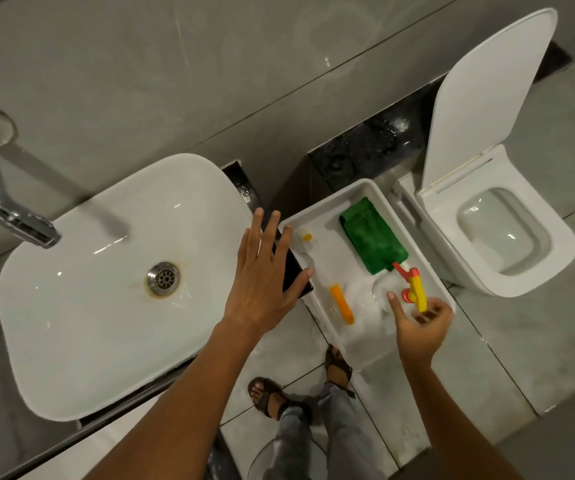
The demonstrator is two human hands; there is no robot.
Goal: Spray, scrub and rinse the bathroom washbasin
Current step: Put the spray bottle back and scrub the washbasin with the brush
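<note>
The white washbasin (pixel 81 306) fills the left, with a rust-stained drain (pixel 163 279) and a chrome tap (pixel 0 202) above its far-left rim. A white tray (pixel 369 199) sits to its right. In the tray lies a clear spray bottle (pixel 414 287) with a yellow and red head, an orange-handled brush (pixel 341 303) and a green cloth (pixel 371 237). My right hand (pixel 421 327) curls around the bottle's neck, thumb on one side and fingers by the yellow trigger. My left hand (pixel 265 278) hovers open, fingers spread, over the basin's right rim.
A flat black object (pixel 294 271) lies between basin and tray, partly under my left hand. A white toilet (pixel 497 237) with its lid up stands at the right. My sandalled feet (pixel 268 396) are on the wet grey floor tiles below. A grey tiled wall runs behind.
</note>
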